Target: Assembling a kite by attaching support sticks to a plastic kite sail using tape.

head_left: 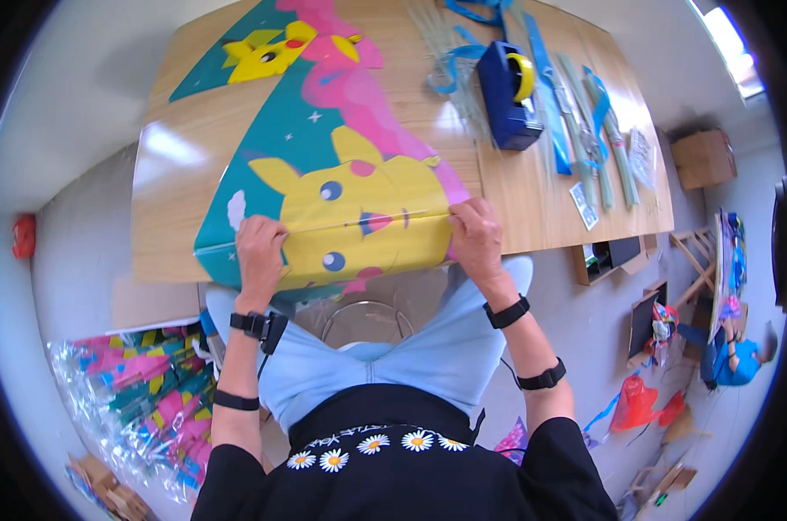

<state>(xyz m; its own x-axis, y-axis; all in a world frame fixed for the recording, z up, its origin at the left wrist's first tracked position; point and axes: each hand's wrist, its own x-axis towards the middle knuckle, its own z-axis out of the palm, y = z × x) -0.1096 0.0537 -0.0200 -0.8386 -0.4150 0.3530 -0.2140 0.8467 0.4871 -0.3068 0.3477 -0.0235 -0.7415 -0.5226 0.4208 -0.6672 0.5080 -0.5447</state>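
Note:
A large kite sheet [332, 161], teal and pink with a yellow cartoon face, lies across the front of the table and hangs over its near edge. A thin pale line, perhaps a rod or a crease, crosses the face between my hands. At its left end my left hand [260, 249] is closed, the fingers pinching the sheet along that line. My right hand [476, 233] is also closed on the sheet, at the right end by the pink border. The fingertips hide exactly what lies between them.
Another printed kite sheet [267, 59] lies at the far left. A blue tape dispenser [506, 100] with yellow tape stands at right, beside bundles of thin rods [576, 126] and blue ribbon. Plastic-wrapped printed sheets [150, 391] lie low at left; a person [740, 358] is at far right.

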